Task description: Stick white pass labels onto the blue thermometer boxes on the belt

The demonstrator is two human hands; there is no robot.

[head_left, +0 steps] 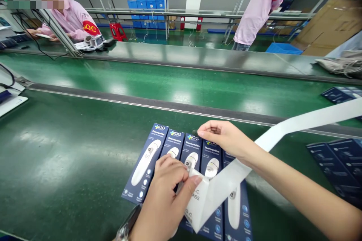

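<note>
Down at the bottom edge, the left hand [166,192] had thumb and fingers pinched on the near end of the strip [226,180], right by the print reading "C PASS", with a watch [127,226] just showing at the wrist. The strip lay across the boxes [147,158], which sat side by side, face up, on the table [70,150], and it ran off frame to the right. The right hand [223,139] rested at the boxes' top edge, fingers curled, thumb against forefinger; whether it nipped anything, I couldn't tell. No label showed on any box face in view, so by my reckoning this row was barely begun, though hands and strip covered several lower halves. Spare boxes [339,162] lay at right, cut off by the frame. Beyond the belt [169,86], a person in pink [73,19] and a second person [260,3] were only partly visible.
</note>
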